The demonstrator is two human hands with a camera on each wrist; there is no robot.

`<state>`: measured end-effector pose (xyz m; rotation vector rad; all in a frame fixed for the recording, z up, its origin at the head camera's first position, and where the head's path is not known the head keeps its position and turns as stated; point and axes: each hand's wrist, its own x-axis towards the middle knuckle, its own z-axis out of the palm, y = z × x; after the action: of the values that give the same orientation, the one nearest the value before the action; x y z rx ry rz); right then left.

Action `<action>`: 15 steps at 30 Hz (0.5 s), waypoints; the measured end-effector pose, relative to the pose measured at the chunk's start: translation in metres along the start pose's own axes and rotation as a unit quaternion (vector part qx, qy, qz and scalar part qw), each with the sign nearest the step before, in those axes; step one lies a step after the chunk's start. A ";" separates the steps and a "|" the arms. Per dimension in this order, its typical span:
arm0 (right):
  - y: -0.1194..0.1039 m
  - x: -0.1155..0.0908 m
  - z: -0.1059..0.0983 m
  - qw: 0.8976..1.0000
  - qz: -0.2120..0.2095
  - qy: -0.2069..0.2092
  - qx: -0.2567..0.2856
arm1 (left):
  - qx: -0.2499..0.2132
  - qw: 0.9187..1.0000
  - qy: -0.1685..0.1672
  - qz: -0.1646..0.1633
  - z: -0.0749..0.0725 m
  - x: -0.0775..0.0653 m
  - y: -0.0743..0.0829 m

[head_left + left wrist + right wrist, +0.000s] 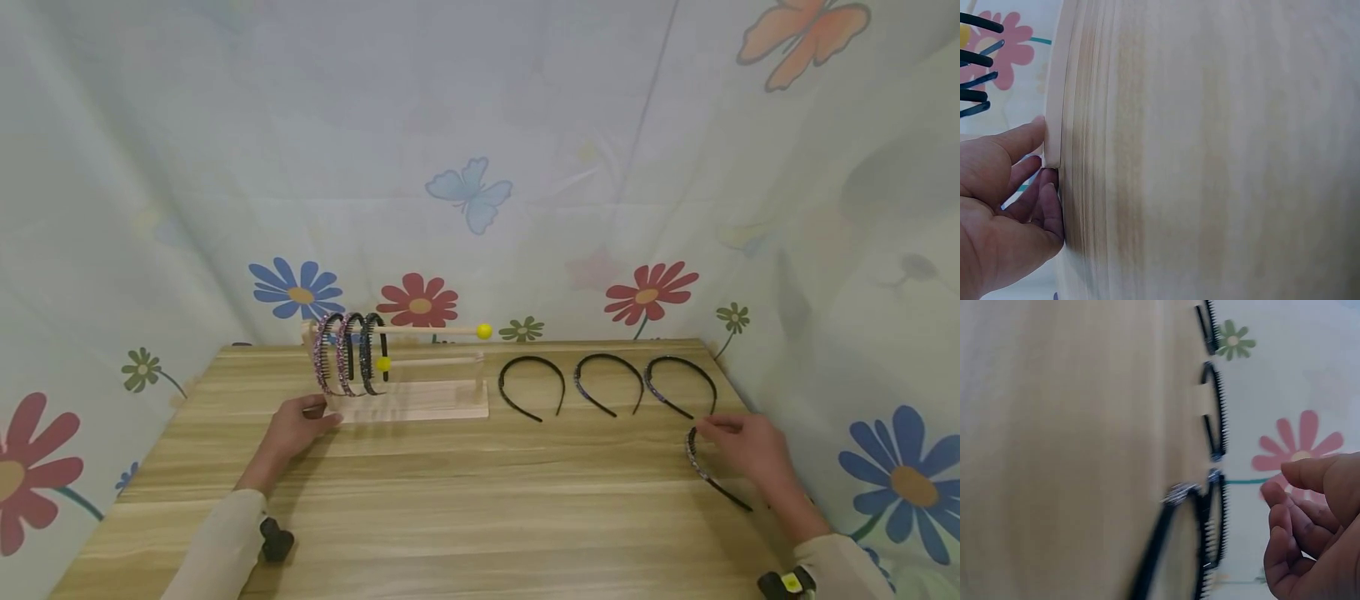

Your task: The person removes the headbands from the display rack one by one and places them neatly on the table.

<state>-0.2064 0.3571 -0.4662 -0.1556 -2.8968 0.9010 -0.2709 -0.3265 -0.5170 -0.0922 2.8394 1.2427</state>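
My left hand (pixel 300 427) grips the left end of a wooden headband stand (pixel 420 402), its thumb against the base board (pixel 1054 81) in the left wrist view. Three glittery toothed headbands (pixel 365 358) hang on the stand's upper rod at its left end. On the right side my right hand (pixel 750 450) hovers by a headband with a silvery glitter band (pixel 701 467), partly hidden behind it in the head view. The right wrist view shows those loosely curled fingers (pixel 1300 525) apart from that headband (pixel 1182 494), holding nothing.
Three more black headbands, a plain-looking one (pixel 532 360), a middle one (pixel 609 358) and a right one (pixel 678 360), lie in a row right of the stand. Yellow balls (pixel 484 332) cap the rods. A flowered curtain (pixel 480 125) stands behind the wooden table (pixel 450 517).
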 end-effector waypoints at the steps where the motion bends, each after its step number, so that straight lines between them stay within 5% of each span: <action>1: -0.005 0.001 -0.001 1.000 -0.010 0.009 0.004 | 0.001 1.000 0.000 0.000 0.000 0.000 0.000; 8: -0.043 0.007 -0.004 0.994 -0.073 0.072 0.048 | 0.000 1.000 0.004 -0.001 0.001 0.001 -0.003; 15: -0.078 0.014 0.001 0.985 -0.130 0.085 0.071 | -0.002 1.000 0.004 -0.004 0.000 0.000 0.000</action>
<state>-0.2255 0.2940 -0.4216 0.1457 -2.6065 0.9878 -0.2711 -0.3262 -0.5170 -0.1086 2.8394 1.2498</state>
